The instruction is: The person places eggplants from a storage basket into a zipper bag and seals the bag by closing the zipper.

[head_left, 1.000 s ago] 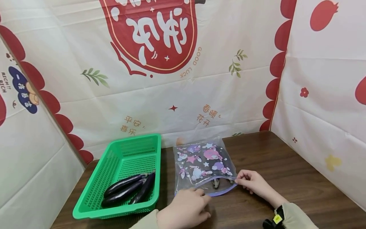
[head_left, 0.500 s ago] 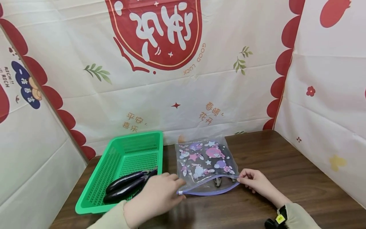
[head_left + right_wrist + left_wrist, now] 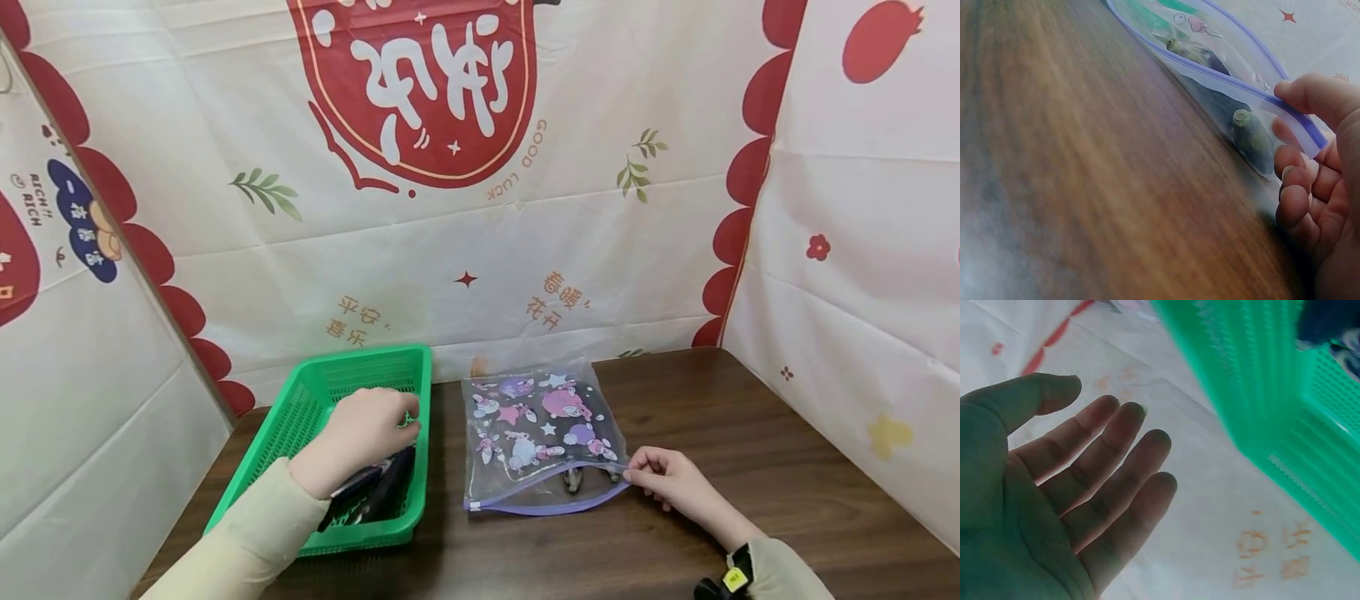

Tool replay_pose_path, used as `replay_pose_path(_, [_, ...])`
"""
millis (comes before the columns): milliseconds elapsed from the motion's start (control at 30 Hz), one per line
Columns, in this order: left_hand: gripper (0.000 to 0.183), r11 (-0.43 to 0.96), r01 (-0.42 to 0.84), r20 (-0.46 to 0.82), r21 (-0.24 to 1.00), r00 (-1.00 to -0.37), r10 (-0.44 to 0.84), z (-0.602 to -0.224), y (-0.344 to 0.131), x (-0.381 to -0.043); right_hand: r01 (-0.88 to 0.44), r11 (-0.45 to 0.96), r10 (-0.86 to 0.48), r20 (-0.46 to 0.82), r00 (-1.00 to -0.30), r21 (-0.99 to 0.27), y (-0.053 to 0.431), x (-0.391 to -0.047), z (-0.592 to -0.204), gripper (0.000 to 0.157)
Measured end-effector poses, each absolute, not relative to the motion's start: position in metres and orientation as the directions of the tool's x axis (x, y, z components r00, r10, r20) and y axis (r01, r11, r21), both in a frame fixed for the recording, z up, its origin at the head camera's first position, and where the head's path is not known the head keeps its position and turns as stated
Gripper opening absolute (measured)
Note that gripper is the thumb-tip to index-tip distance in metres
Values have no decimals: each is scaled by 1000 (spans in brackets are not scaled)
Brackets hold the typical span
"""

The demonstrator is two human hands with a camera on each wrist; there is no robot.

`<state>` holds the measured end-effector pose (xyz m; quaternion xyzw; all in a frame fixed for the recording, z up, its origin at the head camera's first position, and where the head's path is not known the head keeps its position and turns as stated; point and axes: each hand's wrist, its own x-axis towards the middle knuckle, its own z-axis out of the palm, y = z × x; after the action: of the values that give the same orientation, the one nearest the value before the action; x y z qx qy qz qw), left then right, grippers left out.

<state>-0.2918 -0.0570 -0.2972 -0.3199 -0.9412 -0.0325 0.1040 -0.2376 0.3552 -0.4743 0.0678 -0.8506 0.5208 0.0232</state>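
Observation:
My left hand [image 3: 363,433] is above the green plastic basket [image 3: 360,540], partly covering the dark purple eggplants [image 3: 393,483] inside it. In the left wrist view this hand's fingers are spread and loosely bent, with nothing held. My right hand [image 3: 667,479] pinches the right corner of a clear zip bag [image 3: 517,479] between thumb and index finger. The bag lies on the table, printed with pink and purple cartoon figures, its purple-edged mouth parted toward me. Stem ends of two eggplants [image 3: 1250,140] show inside the bag; their bodies are mostly hidden by the print.
Both containers stand on a dark brown wooden table [image 3: 697,400], basket at left, bag right of it. A white printed cloth [image 3: 420,250] hangs behind the table and along both sides. The bag's slider [image 3: 473,506] sits at its left corner.
My left hand has moved from the bag's mouth leftward and up over the basket. The right hand keeps pinching the bag's corner. The bag's mouth now shows uncovered.

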Motion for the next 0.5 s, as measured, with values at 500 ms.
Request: replay_pose_path(500, [29,871,488,-216,-57,-858,467,-339,-68,-319,-180,443,-91,155,-984,-878,355,-238,-483,19])
